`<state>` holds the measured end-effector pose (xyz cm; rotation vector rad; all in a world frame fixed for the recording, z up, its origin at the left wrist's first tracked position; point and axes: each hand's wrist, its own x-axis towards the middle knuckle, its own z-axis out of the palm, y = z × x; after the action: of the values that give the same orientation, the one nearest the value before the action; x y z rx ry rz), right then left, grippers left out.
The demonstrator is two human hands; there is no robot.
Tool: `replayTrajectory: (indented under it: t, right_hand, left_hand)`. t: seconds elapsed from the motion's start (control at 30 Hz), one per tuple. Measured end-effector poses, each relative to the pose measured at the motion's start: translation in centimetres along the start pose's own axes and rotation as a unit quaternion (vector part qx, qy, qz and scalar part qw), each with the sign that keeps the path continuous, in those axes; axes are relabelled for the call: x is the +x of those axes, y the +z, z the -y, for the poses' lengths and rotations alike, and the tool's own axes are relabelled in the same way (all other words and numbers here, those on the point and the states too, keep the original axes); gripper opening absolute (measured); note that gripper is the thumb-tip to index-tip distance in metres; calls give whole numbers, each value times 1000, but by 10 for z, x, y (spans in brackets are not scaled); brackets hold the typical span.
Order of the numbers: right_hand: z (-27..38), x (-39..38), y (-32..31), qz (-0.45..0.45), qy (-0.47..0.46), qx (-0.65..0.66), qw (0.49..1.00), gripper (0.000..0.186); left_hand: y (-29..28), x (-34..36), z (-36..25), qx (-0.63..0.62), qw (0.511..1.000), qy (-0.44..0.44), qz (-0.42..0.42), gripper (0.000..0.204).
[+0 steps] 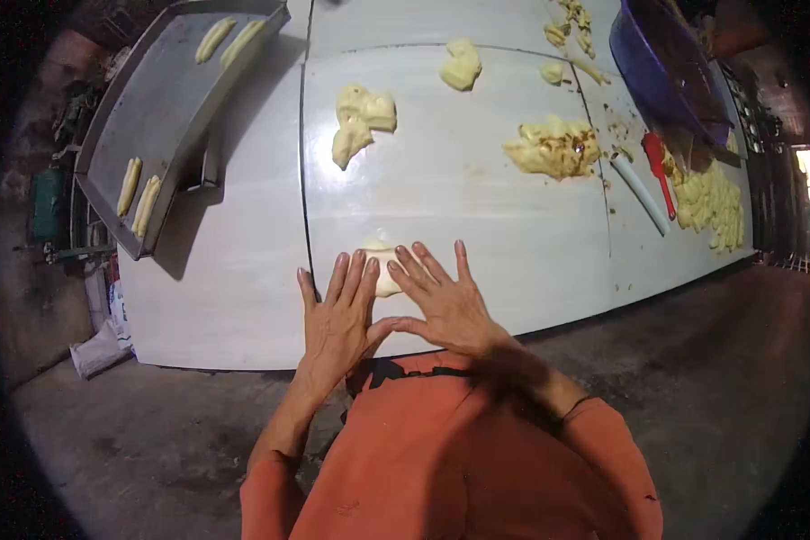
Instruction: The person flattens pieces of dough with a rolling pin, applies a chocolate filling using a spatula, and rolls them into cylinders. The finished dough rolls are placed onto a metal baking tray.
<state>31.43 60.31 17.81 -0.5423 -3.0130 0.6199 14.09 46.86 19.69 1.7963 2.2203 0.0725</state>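
Two hands lie flat with fingers spread, not gripping: the left hand [337,310] and right hand [441,301] press one dough piece [385,270] close to the near edge of the white table [243,297]. Farther off lie three dough lumps [362,121] and a messy scrap pile [553,148], with bare tabletop between. Four shaped rolls [138,191] sit on a metal tray [162,99] far left. A purple bowl [661,67] stands far right. The floor is bare concrete.
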Motion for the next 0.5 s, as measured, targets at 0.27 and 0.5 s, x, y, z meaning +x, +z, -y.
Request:
replayTrajectory:
  t: [0.27, 0.5]
  right_hand:
    - [-12, 35, -9, -63, -68, 65, 994, 84]
    - [-30, 20, -1, -40, -70, -4, 997, 90]
  left_hand:
    - [12, 9, 6, -8, 993, 46, -108, 81]
    - [15, 5, -5, 27, 999, -17, -16, 90]
